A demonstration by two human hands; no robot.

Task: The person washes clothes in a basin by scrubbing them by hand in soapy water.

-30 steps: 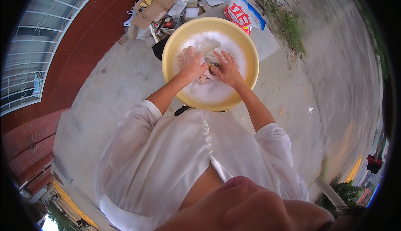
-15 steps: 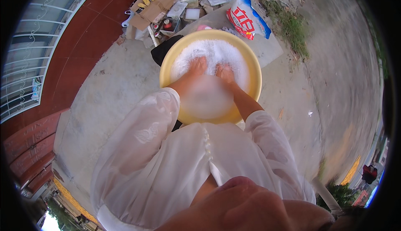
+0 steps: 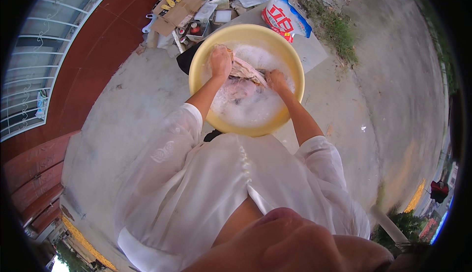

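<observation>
A round yellow basin point(image 3: 246, 31) in front of me holds water covered with white suds point(image 3: 248, 112). My left hand point(image 3: 221, 61) is closed on one end of a wet pale-pink garment point(image 3: 246, 70), raised at the basin's far left side. Lower and to the right, my right hand point(image 3: 277, 80) grips the other end close to the foam. Between the two hands the cloth is stretched and slants down to the right. More of the pink fabric lies in the suds below it; its full shape is hidden.
A white, red and blue detergent bag point(image 3: 285, 14) stands beyond the basin. A cardboard box point(image 3: 179, 9) with yellow elongated things on it lies among clutter at the far left. Something black point(image 3: 186, 60) shows beside the basin. Grass point(image 3: 339, 31) grows at the right; a red wall point(image 3: 78, 51) runs along the left.
Both hands have come up out of the foam and moved apart, now holding the pink garment stretched between them. The foam has thinned and darker water shows.
</observation>
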